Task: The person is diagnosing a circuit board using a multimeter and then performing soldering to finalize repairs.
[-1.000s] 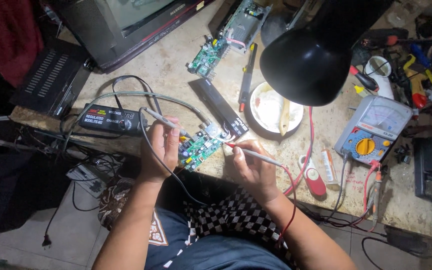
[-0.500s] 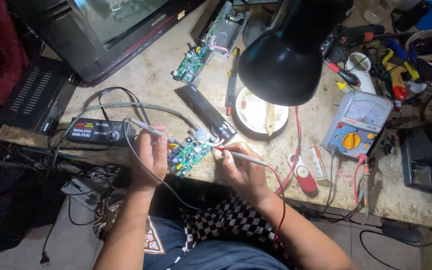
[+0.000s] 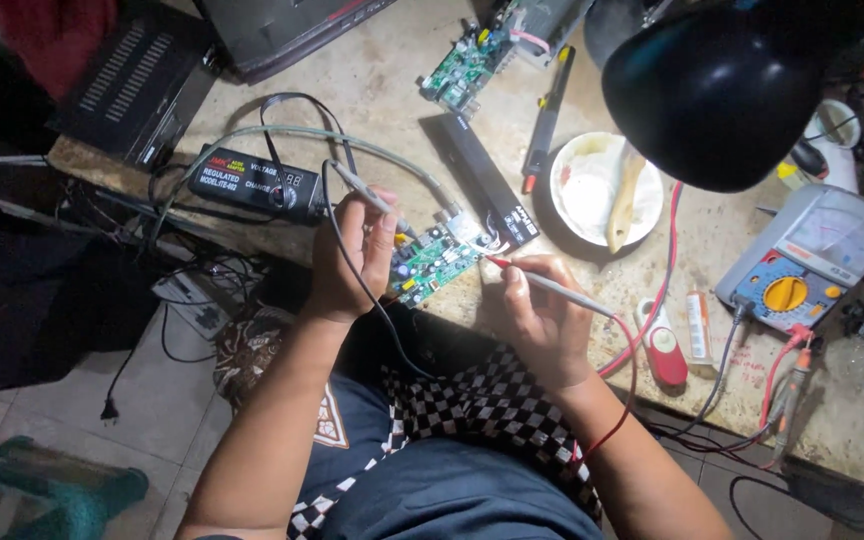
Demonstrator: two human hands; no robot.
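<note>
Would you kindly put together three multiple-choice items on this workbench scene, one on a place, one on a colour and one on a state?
1. Where does the green circuit board under the probes lie?
A. At the bench's near edge, between the two hands
B. Inside the white bowl
C. On the floor

2. What colour is the dial on the multimeter?
A. Green
B. Orange
C. White

3. How does the right hand hold its red-tipped probe?
A. Lying loose beside it
B. Gripped like a pen, tip toward the board
C. Tip held up in the air

Answers: 1 A, the board sits at the bench edge with the left hand on one side and the right hand on the other. 2 B, the round dial shows orange on a blue face. 3 B, the fingers pinch the probe with its tip aimed at the board's edge.
</note>
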